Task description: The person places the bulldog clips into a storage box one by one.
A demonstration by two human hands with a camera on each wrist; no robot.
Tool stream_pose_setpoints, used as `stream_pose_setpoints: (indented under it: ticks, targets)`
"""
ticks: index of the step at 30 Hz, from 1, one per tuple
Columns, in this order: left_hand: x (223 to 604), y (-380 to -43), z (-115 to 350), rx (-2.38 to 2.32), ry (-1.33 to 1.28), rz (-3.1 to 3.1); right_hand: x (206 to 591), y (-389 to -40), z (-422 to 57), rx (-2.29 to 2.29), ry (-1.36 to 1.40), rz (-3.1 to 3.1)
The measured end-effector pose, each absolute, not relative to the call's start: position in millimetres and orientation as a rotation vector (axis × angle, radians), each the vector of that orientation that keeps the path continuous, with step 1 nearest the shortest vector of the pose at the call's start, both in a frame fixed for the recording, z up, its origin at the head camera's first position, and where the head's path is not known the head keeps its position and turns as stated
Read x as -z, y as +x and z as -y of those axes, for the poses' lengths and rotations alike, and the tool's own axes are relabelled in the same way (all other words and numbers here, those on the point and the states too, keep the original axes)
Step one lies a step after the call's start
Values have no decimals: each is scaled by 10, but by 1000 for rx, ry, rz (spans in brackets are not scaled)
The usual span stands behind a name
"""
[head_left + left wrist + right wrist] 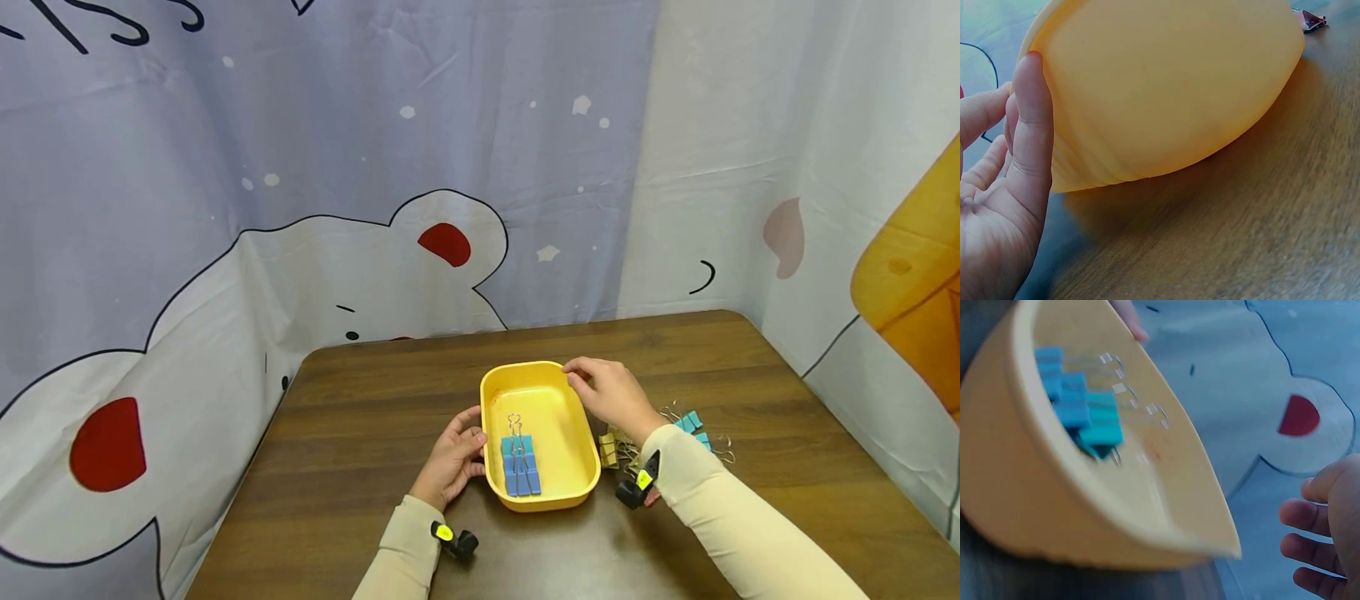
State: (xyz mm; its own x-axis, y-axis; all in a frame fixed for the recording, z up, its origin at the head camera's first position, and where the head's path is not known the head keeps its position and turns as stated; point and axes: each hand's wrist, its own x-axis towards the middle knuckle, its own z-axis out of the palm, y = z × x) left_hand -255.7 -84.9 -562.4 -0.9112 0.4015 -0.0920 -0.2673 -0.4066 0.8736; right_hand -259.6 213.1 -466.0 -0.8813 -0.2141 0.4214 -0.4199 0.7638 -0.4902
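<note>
Pale sleeves (742,508) foremost, yellow tray (558,442) between both grips

With left grip (450,457) loosely spread, touching the tray's left wall from outside. With right grip (611,398) relaxed, fingers slightly bent, holding nothing, just beside the far right corner of the rim; apart from that rim in the right wrist view. Inside, to the right of left grip and near its wall, blue and teal binder clips (527,475); open yellow floor beyond and right of them. Nearer than right grip, along the tray's right wall, gold clips (608,451); to its right, loose teal clips (687,422). Left of left grip, broad bench (337,442) out to the edge; beyond right grip, only a strip before the far edge.
</note>
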Motion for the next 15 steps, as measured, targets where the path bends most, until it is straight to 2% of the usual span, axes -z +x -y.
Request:
stream_pose_setpoints:
  ticks: [15]
  targets:
    - [5622,-2551,845,-2349,191,-1410,4669,-2512,-3240,-771,283,2765]
